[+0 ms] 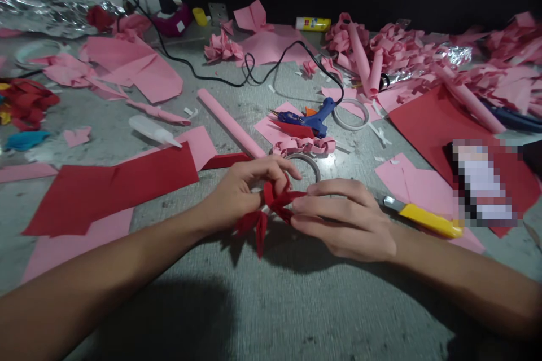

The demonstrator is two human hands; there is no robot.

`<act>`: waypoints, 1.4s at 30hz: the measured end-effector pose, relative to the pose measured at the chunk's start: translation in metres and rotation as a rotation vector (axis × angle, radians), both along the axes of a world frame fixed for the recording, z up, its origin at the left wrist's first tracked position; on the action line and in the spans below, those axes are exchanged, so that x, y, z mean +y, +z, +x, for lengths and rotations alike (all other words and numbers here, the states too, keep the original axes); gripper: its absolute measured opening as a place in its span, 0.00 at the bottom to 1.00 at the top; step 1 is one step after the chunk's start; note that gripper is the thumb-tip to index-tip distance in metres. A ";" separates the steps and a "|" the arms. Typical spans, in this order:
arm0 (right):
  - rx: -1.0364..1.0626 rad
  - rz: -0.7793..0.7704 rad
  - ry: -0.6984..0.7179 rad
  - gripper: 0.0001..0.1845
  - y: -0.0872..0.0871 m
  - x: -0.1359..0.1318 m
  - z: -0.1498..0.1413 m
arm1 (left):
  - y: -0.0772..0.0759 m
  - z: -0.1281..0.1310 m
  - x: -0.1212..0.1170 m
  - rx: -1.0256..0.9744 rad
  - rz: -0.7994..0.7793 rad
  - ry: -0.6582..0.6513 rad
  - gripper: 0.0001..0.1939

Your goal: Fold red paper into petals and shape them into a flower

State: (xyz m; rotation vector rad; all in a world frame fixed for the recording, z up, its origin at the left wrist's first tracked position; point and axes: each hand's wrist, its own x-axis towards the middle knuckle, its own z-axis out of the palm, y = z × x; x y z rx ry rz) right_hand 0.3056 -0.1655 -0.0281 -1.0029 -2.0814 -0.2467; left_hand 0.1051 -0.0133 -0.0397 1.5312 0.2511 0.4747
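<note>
Between my two hands, a little above the grey table, is a red folded-paper piece with several pointed strips hanging off it. My left hand pinches it from the left, with the forefinger curled over its top. From the right, my right hand grips a red strip of the same piece between thumb and fingertips. Part of the paper is hidden behind the fingers. Just beyond the hands lies a roll of tape, and a pink paper chain rests behind it.
A blue glue gun with a black cord lies beyond the hands. To the right are a yellow box cutter and a blurred-out phone. Red paper and a white-tipped bottle lie left. Crumpled pink paper lines the back.
</note>
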 end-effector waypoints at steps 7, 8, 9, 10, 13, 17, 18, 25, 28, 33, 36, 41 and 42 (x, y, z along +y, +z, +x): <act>0.065 -0.051 0.052 0.12 0.000 0.003 -0.005 | 0.001 -0.002 0.002 0.006 -0.028 -0.075 0.09; 0.082 -0.057 0.055 0.12 0.000 0.004 -0.006 | 0.001 -0.001 0.002 -0.003 -0.044 -0.076 0.09; 0.098 -0.061 0.063 0.12 0.000 0.004 -0.007 | 0.000 -0.001 0.002 -0.011 -0.058 -0.077 0.09; 0.111 -0.062 0.070 0.11 0.000 0.005 -0.008 | 0.000 -0.001 0.002 -0.019 -0.070 -0.079 0.09; 0.119 -0.071 0.081 0.09 0.000 0.005 -0.009 | 0.001 0.000 0.001 -0.025 -0.096 -0.075 0.08; 0.134 -0.069 0.081 0.09 0.000 0.005 -0.008 | 0.003 0.001 0.000 -0.016 -0.106 -0.069 0.08; 0.132 -0.064 0.083 0.08 0.000 0.005 -0.008 | 0.003 0.001 0.000 -0.011 -0.102 -0.070 0.08; 0.135 -0.057 0.085 0.09 0.000 0.006 -0.010 | 0.005 0.001 -0.001 0.023 -0.101 -0.077 0.08; 0.130 -0.050 0.071 0.11 -0.001 0.007 -0.011 | 0.004 0.000 0.000 0.035 -0.101 -0.083 0.08; 0.123 -0.067 0.073 0.13 -0.002 0.007 -0.012 | 0.003 0.000 0.000 0.038 -0.125 -0.092 0.07; 0.126 -0.070 0.072 0.14 -0.003 0.006 -0.011 | 0.003 0.001 0.000 0.042 -0.123 -0.087 0.07; 0.121 -0.073 0.068 0.16 -0.005 0.007 -0.010 | 0.003 0.001 0.001 0.035 -0.133 -0.091 0.07; 0.122 -0.073 0.071 0.16 -0.005 0.007 -0.010 | 0.002 0.001 0.001 0.033 -0.136 -0.094 0.07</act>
